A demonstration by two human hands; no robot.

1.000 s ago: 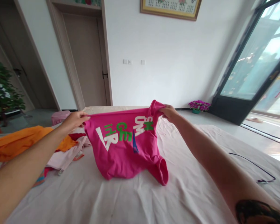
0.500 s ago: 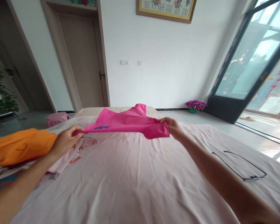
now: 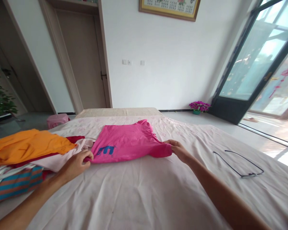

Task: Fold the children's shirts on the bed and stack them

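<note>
A bright pink T-shirt (image 3: 127,139) with blue lettering near its left end lies spread sideways over the bed cover. My left hand (image 3: 78,163) pinches its near left corner, at the hem. At the other end, my right hand (image 3: 179,150) grips the sleeve and shoulder part between thumb and fingers. The shirt's near edge is stretched between both hands, and its far side rests on the cloth with the neck and other sleeve bunched at the far right.
Left of the shirt lies a pile of clothes, with an orange garment (image 3: 31,145) on top and a striped one (image 3: 19,183) below. Black-framed glasses (image 3: 252,174) rest on the pale bed cover (image 3: 139,198) at right. A pink stool (image 3: 58,119) stands beyond the left edge.
Both hands have come down and nearer with the pink T-shirt. It was held up in the air, folded over; now it lies flatter on the cover with its lettering showing.
</note>
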